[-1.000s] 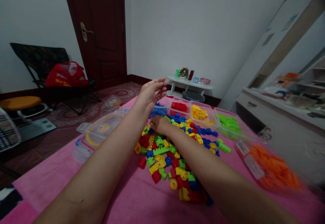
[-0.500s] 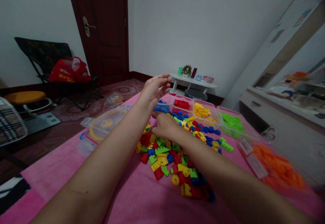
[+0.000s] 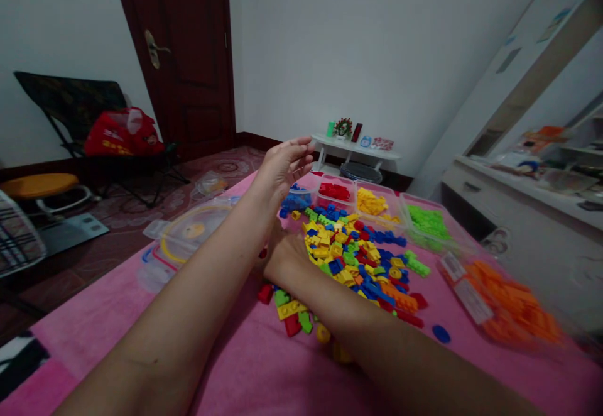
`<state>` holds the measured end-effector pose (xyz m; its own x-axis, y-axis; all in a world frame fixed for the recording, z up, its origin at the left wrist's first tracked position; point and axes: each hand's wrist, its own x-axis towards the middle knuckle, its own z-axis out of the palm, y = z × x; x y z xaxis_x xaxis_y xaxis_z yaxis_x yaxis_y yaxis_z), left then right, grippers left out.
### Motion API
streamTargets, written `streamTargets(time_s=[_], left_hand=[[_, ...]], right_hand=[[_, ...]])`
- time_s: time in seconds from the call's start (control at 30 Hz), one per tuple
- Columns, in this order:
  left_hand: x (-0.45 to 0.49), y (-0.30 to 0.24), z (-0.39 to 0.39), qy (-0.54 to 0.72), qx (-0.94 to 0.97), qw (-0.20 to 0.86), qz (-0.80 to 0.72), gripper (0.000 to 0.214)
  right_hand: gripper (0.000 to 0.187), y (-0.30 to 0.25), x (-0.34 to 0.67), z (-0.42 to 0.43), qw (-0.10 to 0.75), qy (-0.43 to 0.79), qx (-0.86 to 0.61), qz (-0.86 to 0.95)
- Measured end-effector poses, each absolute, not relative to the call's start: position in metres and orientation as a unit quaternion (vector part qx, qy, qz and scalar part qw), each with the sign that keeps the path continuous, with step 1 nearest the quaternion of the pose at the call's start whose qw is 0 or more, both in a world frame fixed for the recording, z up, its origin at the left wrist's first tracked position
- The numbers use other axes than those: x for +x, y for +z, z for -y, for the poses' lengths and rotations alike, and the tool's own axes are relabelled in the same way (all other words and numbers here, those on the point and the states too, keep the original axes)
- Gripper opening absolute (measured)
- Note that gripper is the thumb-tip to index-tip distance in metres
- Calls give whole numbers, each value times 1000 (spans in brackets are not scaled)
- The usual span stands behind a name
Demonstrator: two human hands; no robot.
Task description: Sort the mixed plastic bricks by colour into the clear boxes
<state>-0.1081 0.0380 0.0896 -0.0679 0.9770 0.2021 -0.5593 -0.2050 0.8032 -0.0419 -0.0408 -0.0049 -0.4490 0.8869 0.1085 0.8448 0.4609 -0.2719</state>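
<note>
A mixed pile of toy building bricks [image 3: 346, 256] in red, yellow, blue and green lies on the pink cloth. At the pile's left edge, my right hand [image 3: 284, 251] reaches down among the bricks. Its fingers are mostly hidden behind my left forearm, with a bit of red beside them. My left hand [image 3: 288, 163] is raised above the near side of the clear box of blue bricks [image 3: 296, 200], fingers loosely bent and apart, with nothing visible in them. Beyond the pile stand clear boxes of red bricks [image 3: 334, 191], yellow bricks [image 3: 371, 202] and green bricks [image 3: 428, 221].
A clear box of orange bricks [image 3: 511, 303] sits at the right. Clear lids [image 3: 188, 230] with coloured rims lie left of my left forearm. A blue disc [image 3: 441, 333] rests on the pink cloth [image 3: 108, 303]. Behind stands a low white table [image 3: 353, 146].
My right hand has moved left and toward me, partly behind my left forearm, uncovering more of the pile. My left hand keeps nearly the same pose. The view has shifted slightly.
</note>
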Motion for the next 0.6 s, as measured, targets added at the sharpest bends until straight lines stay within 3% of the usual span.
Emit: streamTargets(time_s=[0.1,0.23,0.33,0.47,0.6], left_hand=[[-107,89,-37,674,384,568,-276,27],[-107,89,-37,670,392,561,-288,29],[-109,87,-38,664,426,524,-322,29],[-111,79,-42,570,580,346,-468,24],[-105,62,-44,273,722,88,-629,18]], right_hand=[[56,-4,-32,37,117,60,-511,849],[30,7,-15,32,41,41,-522,851],[22,23,1,31,7,19,-528,849],[19,48,23,33,-40,-21,-534,844],[20,62,50,35,-70,-74,-543,834]])
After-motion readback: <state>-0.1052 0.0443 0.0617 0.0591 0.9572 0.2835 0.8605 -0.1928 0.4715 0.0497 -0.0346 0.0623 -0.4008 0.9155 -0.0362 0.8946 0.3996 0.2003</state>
